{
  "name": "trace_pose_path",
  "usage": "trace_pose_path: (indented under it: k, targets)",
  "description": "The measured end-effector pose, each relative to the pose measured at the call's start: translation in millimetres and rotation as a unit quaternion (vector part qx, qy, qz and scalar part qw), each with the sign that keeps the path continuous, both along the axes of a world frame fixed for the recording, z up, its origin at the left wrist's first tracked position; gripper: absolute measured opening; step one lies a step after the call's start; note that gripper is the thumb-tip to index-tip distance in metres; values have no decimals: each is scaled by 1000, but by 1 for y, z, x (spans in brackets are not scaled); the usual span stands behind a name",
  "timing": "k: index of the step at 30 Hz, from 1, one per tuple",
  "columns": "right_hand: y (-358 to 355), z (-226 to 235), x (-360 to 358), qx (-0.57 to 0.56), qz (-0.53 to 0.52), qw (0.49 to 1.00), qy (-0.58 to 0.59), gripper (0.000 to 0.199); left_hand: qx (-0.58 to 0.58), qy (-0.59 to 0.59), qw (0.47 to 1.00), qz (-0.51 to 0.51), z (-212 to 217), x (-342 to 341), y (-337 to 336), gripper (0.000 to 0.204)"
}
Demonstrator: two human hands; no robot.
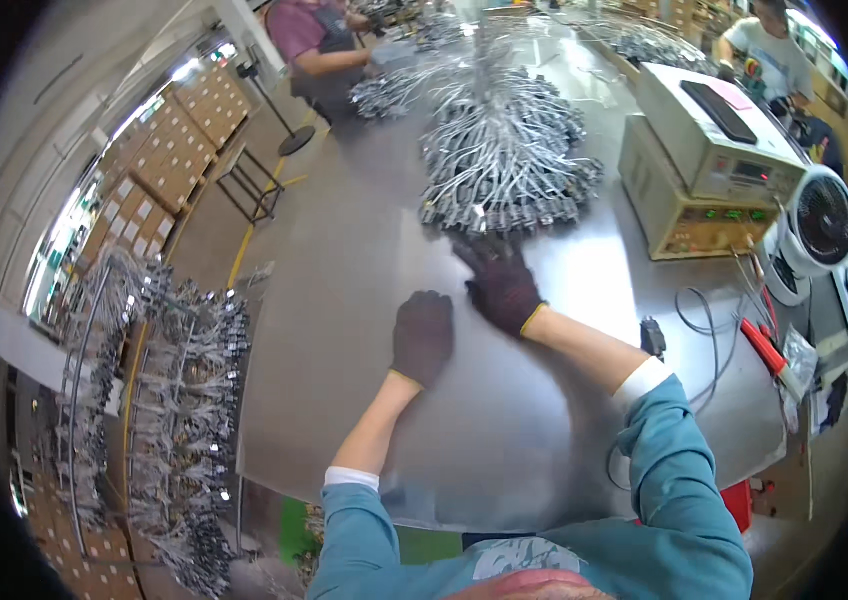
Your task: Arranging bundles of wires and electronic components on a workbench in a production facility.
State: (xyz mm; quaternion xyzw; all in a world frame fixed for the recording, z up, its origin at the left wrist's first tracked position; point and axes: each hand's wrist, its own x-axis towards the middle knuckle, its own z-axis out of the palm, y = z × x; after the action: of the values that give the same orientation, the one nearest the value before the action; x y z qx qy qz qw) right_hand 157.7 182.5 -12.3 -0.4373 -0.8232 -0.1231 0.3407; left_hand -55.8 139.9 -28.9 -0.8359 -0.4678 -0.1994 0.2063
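Note:
My left hand (424, 338), in a dark glove, rests on the metal table (324, 300) as a closed fist. No cable trails from it, and its palm side is hidden. Further right and forward, my right hand (506, 288) wears the same kind of glove with a yellow cuff edge. Its fingers stretch out, spread, to the near edge of a large heap of grey cables (504, 150). Dark connector ends line that edge, and the fingertips touch or nearly touch them. I see nothing gripped in the right hand.
Two stacked test instruments (709, 170) stand at the right, beside a white fan (824, 220). A cord with a black plug (652, 338) and a red-handled tool (764, 345) lie nearer. Racks of hanging cables (179, 400) stand left of the table. Co-workers (319, 50) are at the far side.

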Motion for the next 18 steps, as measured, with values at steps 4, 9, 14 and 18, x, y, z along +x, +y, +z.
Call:
trace_pose_path:
  k: [4, 9, 14, 18]
  targets:
    - [-28, -5, 7, -191, 70, 979, 18, 43, -56, -33, 997, 49, 15, 23, -17, 16]
    - [-58, 1, 28, -188, 81, 979, -23, 42, -62, -43, 996, 50, 6, 39, -28, 17]
    - [-84, -23, 38, -136, 88, 987, 16, 49, -110, -39, 987, 109, 24, 78, -52, 15]
    - [-103, -23, 34, -176, 131, 976, -4, 48, -87, -60, 978, 181, -19, 65, -66, 19]
